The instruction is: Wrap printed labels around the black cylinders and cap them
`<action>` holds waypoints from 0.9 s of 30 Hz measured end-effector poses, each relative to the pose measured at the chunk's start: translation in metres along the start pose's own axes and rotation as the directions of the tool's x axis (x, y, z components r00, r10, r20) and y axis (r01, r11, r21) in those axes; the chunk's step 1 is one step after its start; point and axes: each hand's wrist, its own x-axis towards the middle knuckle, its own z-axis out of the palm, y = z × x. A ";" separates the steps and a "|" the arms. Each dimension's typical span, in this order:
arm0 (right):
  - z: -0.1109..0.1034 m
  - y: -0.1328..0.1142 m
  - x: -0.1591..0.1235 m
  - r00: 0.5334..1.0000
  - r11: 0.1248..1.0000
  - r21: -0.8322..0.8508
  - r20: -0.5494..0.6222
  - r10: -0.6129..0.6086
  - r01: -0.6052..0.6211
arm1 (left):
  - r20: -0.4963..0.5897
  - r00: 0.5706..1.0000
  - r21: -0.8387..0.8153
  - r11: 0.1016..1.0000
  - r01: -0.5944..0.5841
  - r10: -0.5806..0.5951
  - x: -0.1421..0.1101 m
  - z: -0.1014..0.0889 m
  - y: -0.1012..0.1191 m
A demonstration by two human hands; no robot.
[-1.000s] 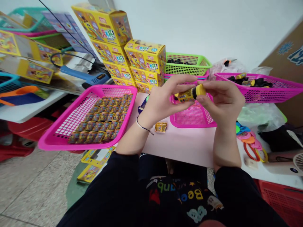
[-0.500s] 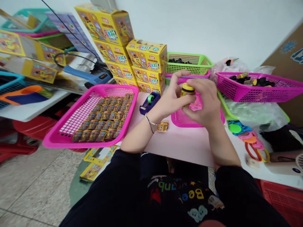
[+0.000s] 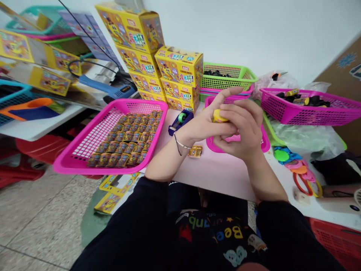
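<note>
Both my hands are raised over the table, fingers closed round one small yellow cup-shaped container (image 3: 219, 116). My left hand (image 3: 210, 122) grips it from the left, with the index finger stretched up above it. From the right, my right hand (image 3: 242, 128) curls its fingers over it and hides most of its body. Below lies a pink basket (image 3: 210, 145), partly covered by my hands. A small printed wrapper piece (image 3: 195, 151) rests on the table near my left wrist.
At left, a pink basket (image 3: 63, 165) holds rows of small wrapped cups (image 3: 121, 146). Behind stand a tape dispenser (image 3: 180, 122) and stacked yellow boxes (image 3: 179, 71). A green basket (image 3: 242, 73) and another pink basket (image 3: 310, 116) with black and yellow pieces stand at right.
The container has tilted in my hands; its black band no longer shows and its yellow end faces left. My right fingers have closed further over it. The camera view has shifted slightly.
</note>
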 end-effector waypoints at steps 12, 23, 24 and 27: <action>-0.011 0.006 -0.001 0.992 0.994 0.028 -0.080 -0.099 0.102 | -0.058 0.946 0.443 0.858 -0.261 0.318 -0.007 0.022 0.001; -0.026 -0.006 0.007 0.969 0.995 0.003 0.228 -0.094 0.096 | -0.439 0.829 0.871 0.389 0.299 0.346 -0.116 0.004 0.053; -0.029 -0.006 0.008 0.970 0.997 -0.014 0.235 -0.067 0.072 | -0.504 0.816 0.852 0.314 0.418 0.283 -0.125 -0.012 0.066; -0.033 0.001 0.010 0.978 0.997 -0.073 0.207 0.014 0.001 | -0.685 0.708 0.728 0.142 0.670 0.173 -0.130 -0.084 0.086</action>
